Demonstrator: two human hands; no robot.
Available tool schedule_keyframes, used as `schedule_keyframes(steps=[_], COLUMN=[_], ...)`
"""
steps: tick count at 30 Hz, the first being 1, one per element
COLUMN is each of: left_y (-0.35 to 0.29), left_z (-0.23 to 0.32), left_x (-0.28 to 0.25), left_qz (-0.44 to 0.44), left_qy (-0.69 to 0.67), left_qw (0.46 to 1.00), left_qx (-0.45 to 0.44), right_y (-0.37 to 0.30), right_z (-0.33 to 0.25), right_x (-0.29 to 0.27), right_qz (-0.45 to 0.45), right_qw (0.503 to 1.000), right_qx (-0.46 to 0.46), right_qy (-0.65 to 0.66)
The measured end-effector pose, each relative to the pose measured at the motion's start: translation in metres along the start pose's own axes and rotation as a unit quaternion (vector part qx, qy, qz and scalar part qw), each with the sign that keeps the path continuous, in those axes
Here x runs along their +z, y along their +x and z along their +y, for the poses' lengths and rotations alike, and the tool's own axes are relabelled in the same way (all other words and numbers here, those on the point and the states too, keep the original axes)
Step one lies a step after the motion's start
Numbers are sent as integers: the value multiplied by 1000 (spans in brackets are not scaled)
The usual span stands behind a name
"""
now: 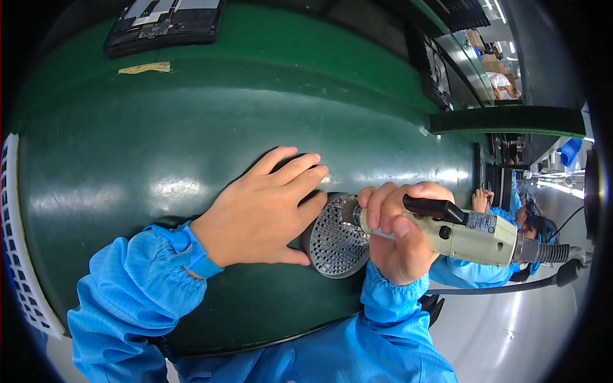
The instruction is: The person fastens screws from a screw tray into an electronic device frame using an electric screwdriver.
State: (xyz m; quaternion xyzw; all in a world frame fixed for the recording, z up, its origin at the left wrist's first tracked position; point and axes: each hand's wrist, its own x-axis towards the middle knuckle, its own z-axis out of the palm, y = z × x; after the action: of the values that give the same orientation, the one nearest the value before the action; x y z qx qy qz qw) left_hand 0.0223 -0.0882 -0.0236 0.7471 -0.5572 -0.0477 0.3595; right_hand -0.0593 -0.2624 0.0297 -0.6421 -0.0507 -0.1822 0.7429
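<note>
My right hand (408,230) is wrapped round a cream electric screwdriver (472,239) with a black lever and a cable at its far right end. The screwdriver's tip points left, over a round dish (338,239) with a perforated grey plate and many small shiny pieces, too small to make out. My left hand (268,207) lies flat, palm down, on the green mat (159,127), fingers spread. Its thumb and little finger side come close to the dish's left rim; whether they touch it I cannot tell.
A black electronic device with its inside exposed (163,25) lies at the far left, with a torn strip of tape (145,67) near it. A white slotted tray (25,255) stands along the left edge. A green bar (507,121) crosses at right; beyond it a co-worker in blue (485,271) sits.
</note>
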Motion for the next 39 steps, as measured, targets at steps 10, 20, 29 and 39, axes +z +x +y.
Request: schedule_keyframes(steps=[10, 20, 29, 39], left_y=[-1, -4, -4, 0], left_z=[-1, 0, -3, 1], left_x=[0, 2, 0, 5], left_qz=[8, -5, -18, -25], left_qy=[17, 24, 35, 70], left_qw=[1000, 1000, 999, 996], left_qx=[5, 12, 22, 41], right_y=[3, -3, -11, -13], right_z=[-1, -7, -31, -3], right_x=[-1, 4, -41, -108], right_qz=[-24, -7, 107, 244], right_qw=[1000, 1000, 985, 952], right_qx=[4, -19, -132, -106], right_qy=[-17, -16, -44, -154])
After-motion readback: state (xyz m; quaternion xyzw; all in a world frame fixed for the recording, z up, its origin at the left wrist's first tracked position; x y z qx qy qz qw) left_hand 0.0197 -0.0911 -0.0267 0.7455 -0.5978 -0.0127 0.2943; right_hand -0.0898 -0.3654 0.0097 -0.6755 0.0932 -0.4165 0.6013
